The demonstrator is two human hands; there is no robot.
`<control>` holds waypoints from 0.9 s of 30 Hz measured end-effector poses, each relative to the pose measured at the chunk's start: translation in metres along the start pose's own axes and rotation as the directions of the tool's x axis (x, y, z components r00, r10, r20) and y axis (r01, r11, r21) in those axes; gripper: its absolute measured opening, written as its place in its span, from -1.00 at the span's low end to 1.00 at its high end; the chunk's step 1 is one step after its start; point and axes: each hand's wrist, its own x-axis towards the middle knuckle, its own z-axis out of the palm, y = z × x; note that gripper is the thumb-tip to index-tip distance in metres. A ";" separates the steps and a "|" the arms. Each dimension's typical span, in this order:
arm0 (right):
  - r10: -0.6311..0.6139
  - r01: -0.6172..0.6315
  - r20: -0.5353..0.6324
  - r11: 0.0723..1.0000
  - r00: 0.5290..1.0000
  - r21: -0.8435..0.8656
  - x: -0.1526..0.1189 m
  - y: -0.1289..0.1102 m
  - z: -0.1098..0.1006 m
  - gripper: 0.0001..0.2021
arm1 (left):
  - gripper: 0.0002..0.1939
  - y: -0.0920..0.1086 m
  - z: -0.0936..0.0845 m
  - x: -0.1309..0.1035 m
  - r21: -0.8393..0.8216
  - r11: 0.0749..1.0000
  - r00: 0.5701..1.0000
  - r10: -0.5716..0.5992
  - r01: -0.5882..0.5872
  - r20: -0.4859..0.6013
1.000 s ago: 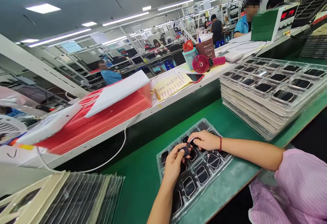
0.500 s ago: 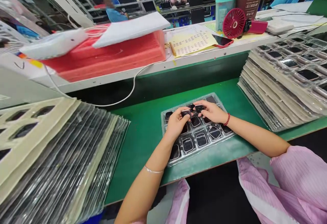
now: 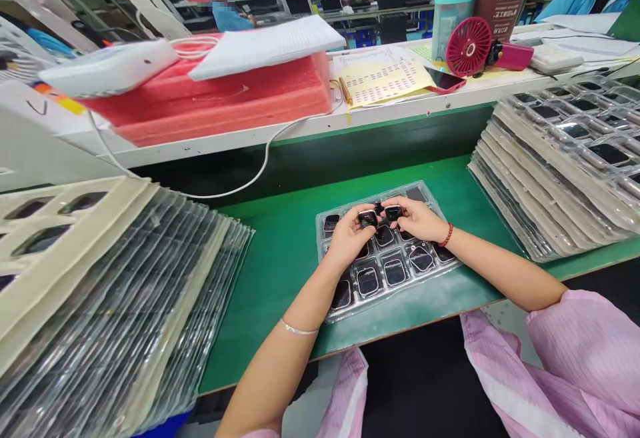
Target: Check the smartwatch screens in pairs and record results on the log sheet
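Observation:
My left hand (image 3: 351, 235) pinches a smartwatch screen (image 3: 367, 219), a black rounded square with a pale rim, between thumb and fingers. Close beside it, my right hand (image 3: 421, 221) grips a second dark rounded-square screen (image 3: 393, 212) by its edges. Both are held over a clear plastic tray (image 3: 320, 241) lying on the green bench. Similar dark pieces fill the tray's pockets, among them one screen (image 3: 395, 271) in the front row. My hands cover part of the back and middle rows.
Leaning stacks of trays stand at left (image 3: 165, 305) and right (image 3: 540, 205). On the white shelf behind are red foam (image 3: 240, 101), a yellow sheet (image 3: 385, 85), a phone (image 3: 447, 81) and a pink fan (image 3: 469, 47). A white cable (image 3: 265, 158) droops below the shelf. Other people sit farther back.
My left hand has tilted its screen so more of the dark face shows. The right hand stays nearly the same. The whole view has shifted slightly.

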 end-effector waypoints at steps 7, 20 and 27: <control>0.029 -0.028 0.027 0.999 0.999 -0.022 -0.001 -0.004 -0.001 -0.55 | -0.58 -0.001 0.000 0.000 0.000 1.000 1.000 -0.017 0.017 -0.001; -0.034 0.034 0.016 0.999 0.999 -0.031 -0.001 0.001 -0.001 -0.52 | -0.43 -0.006 -0.001 0.001 -0.010 1.000 1.000 0.012 -0.011 0.021; -0.025 0.026 0.021 0.999 0.999 -0.047 -0.001 -0.001 -0.002 -0.52 | -0.46 -0.002 0.000 0.000 -0.011 1.000 1.000 0.009 -0.009 0.013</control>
